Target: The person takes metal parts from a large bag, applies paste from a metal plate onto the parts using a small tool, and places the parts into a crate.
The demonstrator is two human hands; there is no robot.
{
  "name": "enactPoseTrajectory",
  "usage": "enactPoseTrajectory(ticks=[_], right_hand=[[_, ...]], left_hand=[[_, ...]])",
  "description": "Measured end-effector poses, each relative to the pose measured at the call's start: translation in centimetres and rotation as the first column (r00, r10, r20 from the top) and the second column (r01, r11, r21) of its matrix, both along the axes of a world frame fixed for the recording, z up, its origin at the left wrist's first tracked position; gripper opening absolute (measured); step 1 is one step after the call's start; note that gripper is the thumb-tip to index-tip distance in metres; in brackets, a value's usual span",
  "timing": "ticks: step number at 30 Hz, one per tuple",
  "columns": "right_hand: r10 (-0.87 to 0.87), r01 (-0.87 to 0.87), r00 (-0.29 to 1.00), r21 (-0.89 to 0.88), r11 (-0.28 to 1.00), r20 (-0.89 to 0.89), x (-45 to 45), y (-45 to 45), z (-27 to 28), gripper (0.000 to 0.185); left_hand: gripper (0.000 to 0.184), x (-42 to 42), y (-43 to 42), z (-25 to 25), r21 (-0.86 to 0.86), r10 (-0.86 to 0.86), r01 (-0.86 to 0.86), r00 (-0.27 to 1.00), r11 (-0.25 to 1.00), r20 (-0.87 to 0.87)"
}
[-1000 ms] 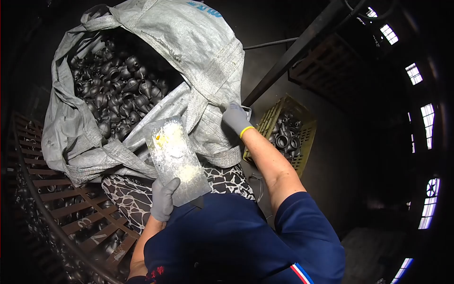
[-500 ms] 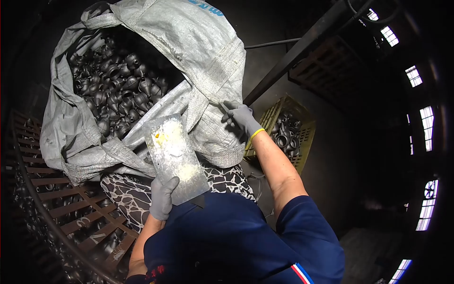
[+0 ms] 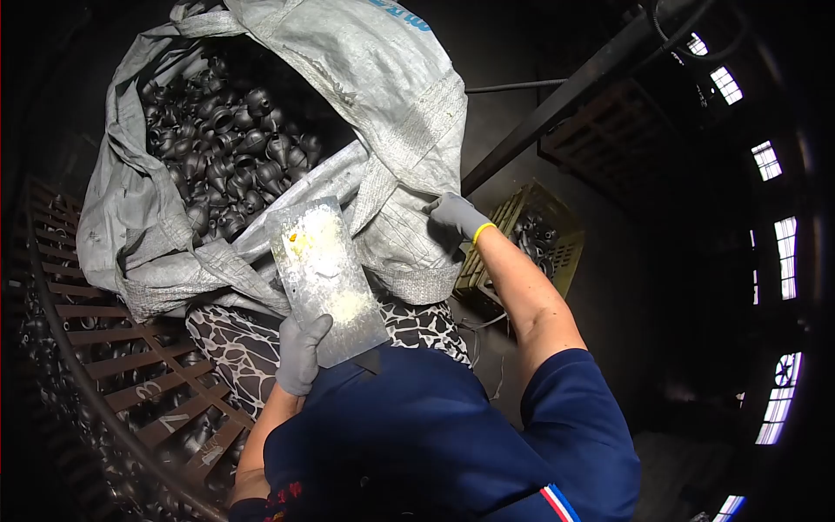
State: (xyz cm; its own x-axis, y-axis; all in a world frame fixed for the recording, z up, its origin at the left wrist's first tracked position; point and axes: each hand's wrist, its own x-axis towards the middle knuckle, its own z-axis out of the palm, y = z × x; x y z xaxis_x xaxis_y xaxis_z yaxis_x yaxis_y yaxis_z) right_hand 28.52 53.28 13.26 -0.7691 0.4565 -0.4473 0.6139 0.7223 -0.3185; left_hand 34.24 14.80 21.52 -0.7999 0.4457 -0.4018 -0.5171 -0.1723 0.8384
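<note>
My left hand [image 3: 302, 352], in a grey glove, grips the lower left edge of a flat metal plate [image 3: 326, 280] with pale and yellowish smears on it. The plate lies tilted over my lap, in front of a large whitish woven sack [image 3: 404, 113]. Through the sack's mouth many dark metal fittings [image 3: 239, 157] show. My right hand [image 3: 455, 214], gloved in grey with a yellow band at the wrist, is against the sack's right side. Its fingers are bent towards the fabric, and what they hold, if anything, is hidden.
Right of the sack stands a yellow crate [image 3: 565, 252] with dark fittings inside. A dark metal beam [image 3: 557, 96] slants above it. At the lower left, a rusty slatted metal bin [image 3: 143, 348] holds more fittings. Patterned cloth [image 3: 230, 348] covers my legs.
My right hand was at the sack, lifted slightly off with fingers spread, and is now back against its side. The whole view has shifted a little. My left hand keeps the plate.
</note>
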Motion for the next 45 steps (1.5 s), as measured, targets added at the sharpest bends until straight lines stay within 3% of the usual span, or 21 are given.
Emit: enactPoseTrajectory(ticks=[1,3,5,7,9,13,17,19,21,22,23,26,28,30,31,34,36,39,41,44,45], right_hand=[[0.09,-0.082,0.995,-0.147,0.986,0.046,0.4,0.3,1.0,0.027],[0.029,-0.041,0.999,-0.47,0.881,-0.034,2.3,0.2,4.1,0.033],[-0.191,0.058,0.98,-0.843,0.534,-0.053,4.8,-2.0,9.1,0.043],[-0.247,-0.095,0.943,-0.891,0.445,-0.224,6.8,-5.8,11.6,0.045],[-0.325,-0.023,0.937,-0.95,0.313,-0.13,8.4,-8.8,10.6,0.037],[-0.35,0.005,0.928,-0.935,0.354,-0.127,8.3,-16.6,10.5,0.024],[-0.177,0.038,0.984,-0.942,0.333,-0.023,7.6,-18.3,9.5,0.023],[-0.188,-0.068,0.973,-0.947,0.313,-0.132,6.6,-20.1,10.6,0.023],[-0.287,0.052,0.958,-0.985,0.164,0.002,5.7,-20.8,11.2,0.022],[-0.282,0.083,0.959,-0.979,0.188,0.027,5.4,-20.8,10.3,0.024],[-0.15,0.108,0.987,-0.923,0.368,0.056,4.9,-19.7,8.9,0.022],[-0.158,0.101,0.986,-0.944,0.316,0.052,3.2,-20.1,8.2,0.02],[-0.275,0.117,0.959,-0.979,0.166,0.068,1.5,-20.3,7.8,0.02],[-0.212,0.074,0.977,-0.964,0.255,0.019,-0.9,-19.3,8.3,0.023],[-0.16,0.019,0.986,-0.941,0.339,-0.037,-2.2,-18.6,8.3,0.025],[-0.235,0.188,0.964,-0.941,0.282,0.122,-4.4,-17.0,5.5,0.021],[-0.409,0.311,0.894,-0.911,0.271,0.183,-7.0,-17.8,5.4,0.016],[-0.238,0.304,0.944,-0.889,0.342,0.231,-8.6,-15.0,3.0,0.021],[-0.263,0.309,0.938,-0.887,0.343,0.225,-10.2,-15.8,3.8,0.019],[-0.261,0.38,0.917,-0.863,0.333,0.303,-11.7,-15.8,6.9,0.02],[-0.176,0.357,0.933,-0.867,0.348,0.314,-11.0,-14.1,5.9,0.026]], left_hand=[[0.042,-0.1,0.0,-0.2,0.036,-0.003,0.002,1.0,0.999,0.011],[0.042,0.1,-0.4,-0.5,0.059,0.041,-0.043,0.999,0.997,0.033],[0.04,0.0,-0.6,-0.6,0.166,0.014,-0.025,0.998,0.986,0.066],[0.04,-0.1,-0.9,-0.6,0.19,0.052,-0.064,0.996,0.98,0.07],[0.039,-0.2,-1.1,0.0,0.276,0.006,-0.03,0.996,0.961,0.088],[0.039,-1.0,-1.7,0.3,0.3,-0.009,-0.017,0.996,0.954,0.085],[0.039,-2.3,-2.2,-0.4,0.29,0.028,-0.057,0.994,0.955,0.103],[0.039,-3.2,-2.4,-1.7,0.287,0.046,-0.077,0.992,0.955,0.115],[0.039,-4.1,-2.4,-2.3,0.287,0.04,-0.075,0.991,0.955,0.129],[0.04,-4.7,-2.4,-2.6,0.288,0.031,-0.069,0.991,0.955,0.133],[0.04,-5.4,-2.4,-3.1,0.293,0.032,-0.071,0.99,0.954,0.136],[0.037,-7.7,-2.8,-3.7,0.257,-0.053,0.017,0.99,0.966,0.134],[0.037,-9.6,-3.1,-5.0,0.228,-0.08,0.056,0.992,0.972,0.096],[0.039,-12.1,-3.8,-6.7,0.177,-0.127,0.128,0.992,0.976,-0.02],[0.039,-13.2,-4.4,-8.4,0.174,-0.109,0.108,0.994,0.979,-0.003],[0.039,-14.9,-5.2,-10.6,0.169,-0.026,-0.033,0.941,0.985,0.336],[0.038,-15.2,-6.0,-11.9,0.017,-0.141,0.142,0.951,0.99,0.274],[0.037,-17.1,-5.5,-9.2,-0.061,-0.191,0.218,0.936,0.974,0.294],[0.03,-18.2,-5.2,-6.9,-0.094,-0.188,0.238,0.909,0.967,0.372],[0.023,-17.2,-6.5,-5.4,-0.132,-0.095,0.089,0.995,0.987,-0.036],[0.023,-17.3,-7.4,-3.2,-0.151,-0.004,0.004,1.0,0.989,0.0]])
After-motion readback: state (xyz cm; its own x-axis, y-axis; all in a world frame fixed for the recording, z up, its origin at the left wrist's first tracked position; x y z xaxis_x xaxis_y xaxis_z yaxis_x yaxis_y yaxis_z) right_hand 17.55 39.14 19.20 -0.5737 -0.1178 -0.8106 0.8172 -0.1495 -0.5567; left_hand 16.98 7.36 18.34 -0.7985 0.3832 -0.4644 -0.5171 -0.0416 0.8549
